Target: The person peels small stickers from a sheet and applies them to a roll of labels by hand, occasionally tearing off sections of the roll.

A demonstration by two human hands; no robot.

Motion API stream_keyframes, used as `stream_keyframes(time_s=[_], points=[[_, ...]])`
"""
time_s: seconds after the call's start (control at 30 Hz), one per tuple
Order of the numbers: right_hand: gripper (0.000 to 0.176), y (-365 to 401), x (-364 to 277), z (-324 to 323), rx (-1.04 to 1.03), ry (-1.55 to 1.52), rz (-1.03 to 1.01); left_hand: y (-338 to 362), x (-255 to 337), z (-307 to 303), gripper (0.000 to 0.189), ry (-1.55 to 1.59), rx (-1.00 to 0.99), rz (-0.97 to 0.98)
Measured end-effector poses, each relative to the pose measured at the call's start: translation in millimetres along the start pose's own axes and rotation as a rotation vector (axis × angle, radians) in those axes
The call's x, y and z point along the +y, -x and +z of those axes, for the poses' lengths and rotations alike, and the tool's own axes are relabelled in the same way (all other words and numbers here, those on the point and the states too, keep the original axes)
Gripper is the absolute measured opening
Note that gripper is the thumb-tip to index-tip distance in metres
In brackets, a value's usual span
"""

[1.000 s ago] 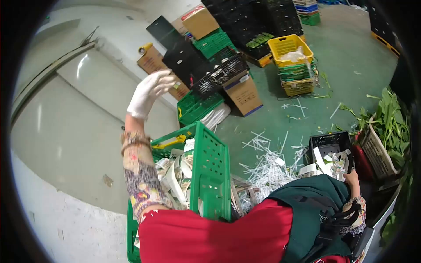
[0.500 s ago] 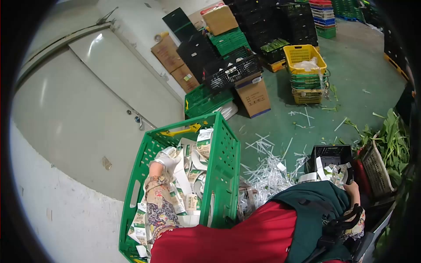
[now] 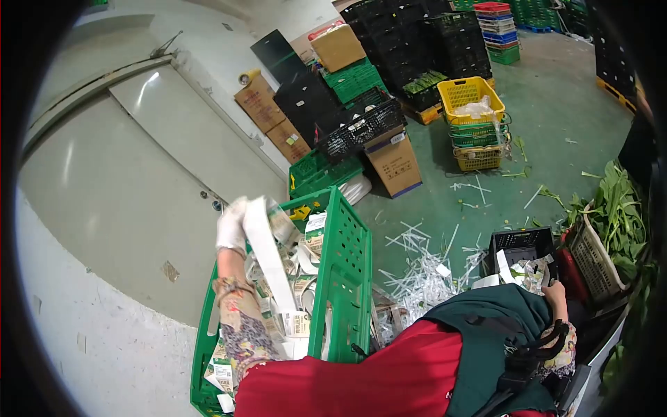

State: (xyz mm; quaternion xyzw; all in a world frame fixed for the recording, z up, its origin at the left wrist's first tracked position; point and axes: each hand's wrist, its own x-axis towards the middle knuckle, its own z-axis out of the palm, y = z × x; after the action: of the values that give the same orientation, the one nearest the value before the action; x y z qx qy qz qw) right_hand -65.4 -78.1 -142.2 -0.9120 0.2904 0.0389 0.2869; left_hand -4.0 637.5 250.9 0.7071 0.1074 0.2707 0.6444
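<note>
My left hand (image 3: 233,222), in a white glove, is raised above the left end of a green crate (image 3: 353,240). Its fingers close on a strip of labels (image 3: 262,243), whose long pale backing hangs down into the crate. Rolls and curled lengths of printed green-and-white labels (image 3: 297,324) fill the crate. On the far right, my bare right hand (image 3: 556,300) closes around the near right edge of a small black crate (image 3: 521,243). Crumpled label paper and clear plastic lie in that crate. Part of the right hand's grip is hidden.
White paper strips (image 3: 434,278) are heaped on the green floor between the crates. Leafy greens (image 3: 615,215) overflow a pale basket (image 3: 594,260) at right. Stacked yellow and green baskets (image 3: 476,128), a cardboard box (image 3: 394,163) and black crates stand behind. A grey door (image 3: 139,187) is at left.
My left hand has risen out of the green crate, up and to the left, drawing the label strip with it. The right hand stays at the black crate. The view has shifted slightly.
</note>
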Motion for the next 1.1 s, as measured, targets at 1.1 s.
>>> stream_keyframes(time_s=[1.1], points=[[0.081,162.2,-73.6,-177.4,0.811,-1.504,-0.259,343.4,-111.7,549.9,0.054,-0.257,-2.417,-0.413]])
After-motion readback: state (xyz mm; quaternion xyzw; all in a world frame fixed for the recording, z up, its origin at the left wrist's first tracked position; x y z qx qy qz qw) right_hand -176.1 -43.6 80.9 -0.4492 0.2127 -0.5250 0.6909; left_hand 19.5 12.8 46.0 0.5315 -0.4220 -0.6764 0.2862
